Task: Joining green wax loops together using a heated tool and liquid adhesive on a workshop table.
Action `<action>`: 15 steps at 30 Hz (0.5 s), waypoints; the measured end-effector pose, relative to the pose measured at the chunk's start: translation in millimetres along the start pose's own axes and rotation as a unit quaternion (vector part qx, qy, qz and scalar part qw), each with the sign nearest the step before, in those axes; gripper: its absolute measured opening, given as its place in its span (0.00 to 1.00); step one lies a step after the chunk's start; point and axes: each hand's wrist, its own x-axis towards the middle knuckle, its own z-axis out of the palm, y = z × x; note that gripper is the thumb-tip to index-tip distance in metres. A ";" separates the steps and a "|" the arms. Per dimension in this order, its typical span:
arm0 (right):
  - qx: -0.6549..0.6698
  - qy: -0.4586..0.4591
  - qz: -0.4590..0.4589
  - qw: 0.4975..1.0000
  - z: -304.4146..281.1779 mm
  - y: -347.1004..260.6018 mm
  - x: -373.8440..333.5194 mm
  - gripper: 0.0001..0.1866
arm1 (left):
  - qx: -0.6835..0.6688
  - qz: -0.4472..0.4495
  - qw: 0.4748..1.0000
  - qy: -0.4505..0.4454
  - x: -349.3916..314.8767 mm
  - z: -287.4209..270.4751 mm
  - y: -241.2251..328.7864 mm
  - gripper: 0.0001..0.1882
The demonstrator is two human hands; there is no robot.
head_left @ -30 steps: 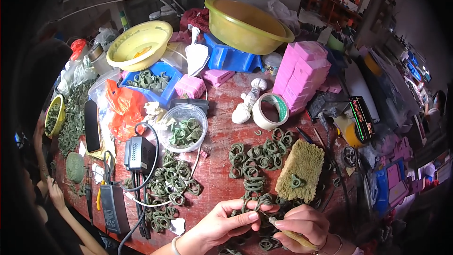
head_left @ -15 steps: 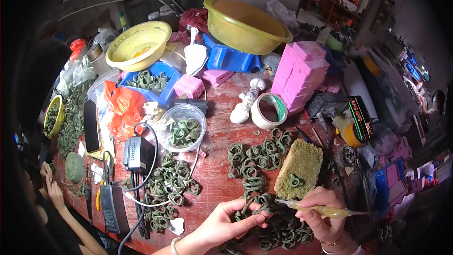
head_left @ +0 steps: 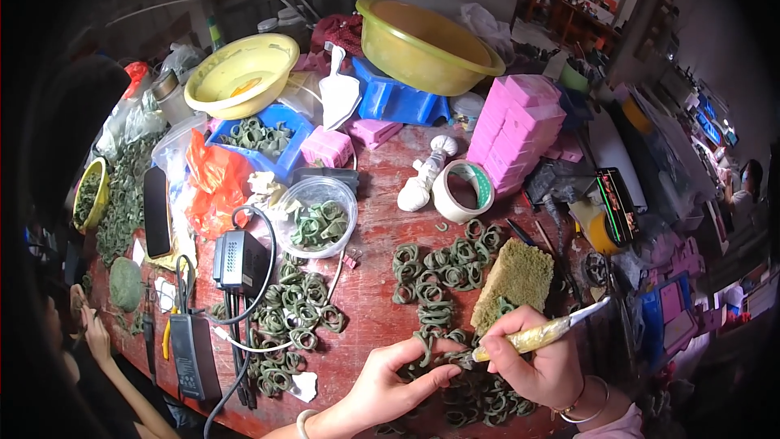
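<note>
Fingers of the left hand (head_left: 390,378) pinch a green woven ring (head_left: 424,347); the right hand (head_left: 543,362) grips a yellow-handled tool (head_left: 536,332) on a red table (head_left: 382,236).

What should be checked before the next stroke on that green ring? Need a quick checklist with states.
1. Left hand on a green ring: ok, fingers pinch it against the red table.
2. Right hand grips the tool: ok, held like a pen.
3. Tool tip on the ring: cannot tell, the contact is hidden by the fingers.
4. Sponge block in reach: ok, just above the right hand.
5. Loose rings near the work: not ok, piles crowd both hands.
6. Power adapter and cables away from the hands: ok, off to the left.
</note>
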 end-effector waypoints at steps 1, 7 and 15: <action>-0.012 0.016 0.014 1.000 -0.8 -2.9 0.2 0.04 | 0.007 0.013 1.000 0.010 0.2 1.1 0.1 0.09; 0.000 0.017 0.046 0.999 3.3 0.1 5.5 0.06 | -0.027 -0.010 0.999 0.018 -1.0 -2.4 -0.9 0.08; 0.077 -0.033 0.000 0.996 12.3 3.6 10.2 0.07 | 0.025 0.012 0.997 -0.077 -0.6 -3.5 -2.9 0.12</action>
